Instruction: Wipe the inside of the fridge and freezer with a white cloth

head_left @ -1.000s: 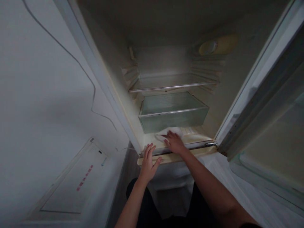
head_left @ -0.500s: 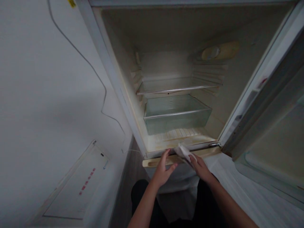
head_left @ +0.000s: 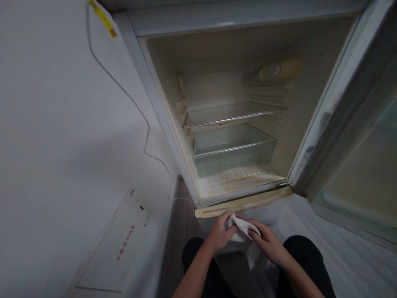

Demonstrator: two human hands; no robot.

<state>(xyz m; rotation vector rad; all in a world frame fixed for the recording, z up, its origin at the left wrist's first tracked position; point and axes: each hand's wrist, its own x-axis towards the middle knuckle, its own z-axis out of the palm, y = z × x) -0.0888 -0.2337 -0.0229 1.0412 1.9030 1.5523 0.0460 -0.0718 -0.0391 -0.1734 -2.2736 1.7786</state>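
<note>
Head view puts the white cloth (head_left: 241, 231) low in the middle, bunched between your two hands just in front of the fridge's lower front edge (head_left: 245, 203) and above your knees. Your left hand (head_left: 219, 232) has its fingers curled over the cloth's left end, and your right hand (head_left: 269, 244) pinches the right side, with a loose tail of fabric hanging down between them. Both grips look closed on the cloth, and neither hand touches the fridge.

Beyond your hands, the fridge stands open. Its floor (head_left: 235, 182) shows yellowish staining near the front lip, a clear drawer (head_left: 234, 151) sits above that, and a glass shelf (head_left: 232, 115) above the drawer. The door (head_left: 356, 136) swings off to the right. A thin cable (head_left: 130, 99) runs down the wall at left.

By the look of it, you're regathering or refolding the cloth between wiping passes. A fresh face turned outward would serve best, with one hand then free to steady against the frame, since the stained front lip sits closest to you.
</note>
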